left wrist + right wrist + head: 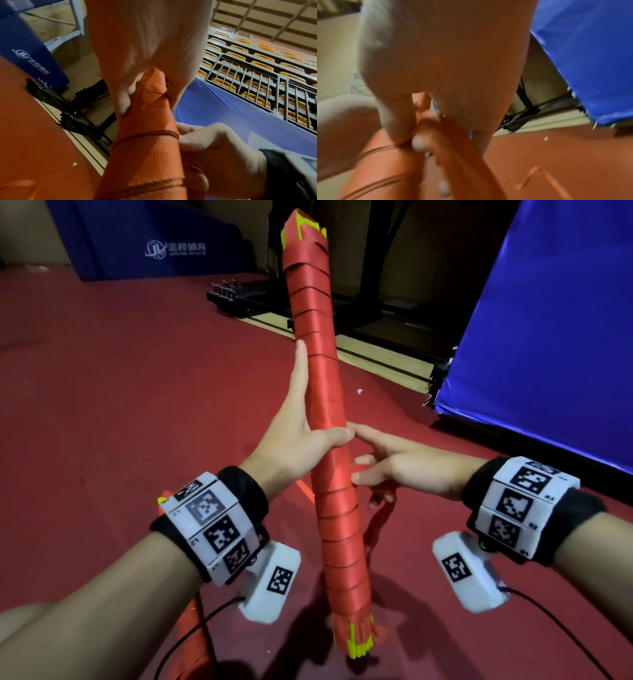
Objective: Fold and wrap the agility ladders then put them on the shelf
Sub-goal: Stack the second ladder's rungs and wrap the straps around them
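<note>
Already Wrapped: Ladder Bundle Held Between Both Hands

Upright between the hands stood the agility ladder (322,419), its yellow rungs bound in spiralled red strap. The left hand (294,436) clasped its middle, thumb across the front. Just beside it, the right hand (400,467) pinched the loose strap tail (378,518) that hung beneath its fingers.

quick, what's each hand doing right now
Left hand: grips the wrapped agility ladder bundle, thumb across it.
Right hand: pinches the loose red strap beside the bundle.
</note>
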A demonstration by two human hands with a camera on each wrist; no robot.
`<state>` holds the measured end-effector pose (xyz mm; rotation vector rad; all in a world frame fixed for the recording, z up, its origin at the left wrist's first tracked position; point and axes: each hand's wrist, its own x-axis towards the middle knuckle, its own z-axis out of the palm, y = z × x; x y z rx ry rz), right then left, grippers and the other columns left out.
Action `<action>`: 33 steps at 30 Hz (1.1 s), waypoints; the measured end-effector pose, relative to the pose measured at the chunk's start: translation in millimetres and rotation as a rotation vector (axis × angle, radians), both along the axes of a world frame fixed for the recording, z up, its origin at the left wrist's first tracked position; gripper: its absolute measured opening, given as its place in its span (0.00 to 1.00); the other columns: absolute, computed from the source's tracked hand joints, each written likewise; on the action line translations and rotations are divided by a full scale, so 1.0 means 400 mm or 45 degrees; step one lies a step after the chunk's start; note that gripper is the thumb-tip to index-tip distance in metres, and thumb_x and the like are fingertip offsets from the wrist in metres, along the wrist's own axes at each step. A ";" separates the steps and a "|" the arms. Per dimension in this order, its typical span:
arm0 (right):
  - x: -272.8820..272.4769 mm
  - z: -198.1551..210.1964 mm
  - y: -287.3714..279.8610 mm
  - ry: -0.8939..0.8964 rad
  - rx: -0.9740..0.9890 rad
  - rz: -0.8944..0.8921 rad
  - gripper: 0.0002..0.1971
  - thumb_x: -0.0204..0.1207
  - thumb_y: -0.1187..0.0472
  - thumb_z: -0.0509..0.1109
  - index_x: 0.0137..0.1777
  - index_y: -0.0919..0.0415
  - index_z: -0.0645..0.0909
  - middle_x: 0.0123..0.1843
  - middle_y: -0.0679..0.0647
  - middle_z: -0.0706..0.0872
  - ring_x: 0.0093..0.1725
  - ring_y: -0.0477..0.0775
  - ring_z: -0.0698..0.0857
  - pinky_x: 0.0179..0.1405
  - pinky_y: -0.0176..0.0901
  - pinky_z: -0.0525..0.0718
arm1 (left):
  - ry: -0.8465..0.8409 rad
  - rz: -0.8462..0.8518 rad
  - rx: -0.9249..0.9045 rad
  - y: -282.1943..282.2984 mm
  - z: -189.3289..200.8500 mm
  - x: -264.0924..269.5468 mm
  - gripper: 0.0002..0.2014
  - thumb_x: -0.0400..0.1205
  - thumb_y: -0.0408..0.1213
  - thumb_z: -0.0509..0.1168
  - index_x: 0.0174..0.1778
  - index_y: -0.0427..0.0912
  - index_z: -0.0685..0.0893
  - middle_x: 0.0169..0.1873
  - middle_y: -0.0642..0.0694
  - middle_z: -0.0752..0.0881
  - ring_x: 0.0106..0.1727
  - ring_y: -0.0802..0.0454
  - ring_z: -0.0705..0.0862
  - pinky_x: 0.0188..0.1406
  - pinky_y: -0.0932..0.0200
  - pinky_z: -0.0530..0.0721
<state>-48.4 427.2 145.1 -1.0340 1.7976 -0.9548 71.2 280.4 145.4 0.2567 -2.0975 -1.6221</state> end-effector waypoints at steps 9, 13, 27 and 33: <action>0.037 -0.003 0.000 0.051 -0.139 0.005 0.37 0.83 0.68 0.71 0.82 0.34 0.66 0.59 0.76 0.84 0.42 0.61 0.76 0.24 0.42 0.85 | -0.121 0.064 0.043 -0.011 0.015 0.001 0.58 0.81 0.29 0.76 0.89 0.71 0.41 0.56 0.53 0.84 0.43 0.60 0.89 0.31 0.67 0.84; 0.022 -0.028 -0.003 0.114 -0.198 -0.042 0.39 0.77 0.62 0.80 0.84 0.39 0.67 0.57 0.71 0.89 0.44 0.65 0.82 0.32 0.50 0.86 | -0.321 0.099 -0.064 -0.020 0.026 0.012 0.61 0.80 0.39 0.79 0.87 0.71 0.33 0.51 0.43 0.91 0.41 0.53 0.94 0.31 0.50 0.92; -0.017 -0.007 0.018 0.726 -0.163 -0.027 0.08 0.70 0.48 0.85 0.42 0.49 0.91 0.39 0.54 0.91 0.37 0.59 0.84 0.43 0.52 0.84 | -0.299 0.132 -0.080 -0.006 0.013 -0.003 0.56 0.75 0.29 0.77 0.89 0.73 0.51 0.31 0.46 0.80 0.25 0.57 0.81 0.20 0.60 0.80; -0.020 0.001 0.019 0.697 -0.178 -0.019 0.08 0.69 0.54 0.86 0.40 0.53 0.89 0.41 0.52 0.92 0.38 0.49 0.85 0.45 0.44 0.82 | -0.308 0.127 -0.033 -0.014 0.019 -0.007 0.53 0.76 0.30 0.76 0.88 0.73 0.55 0.30 0.48 0.82 0.26 0.56 0.83 0.20 0.59 0.81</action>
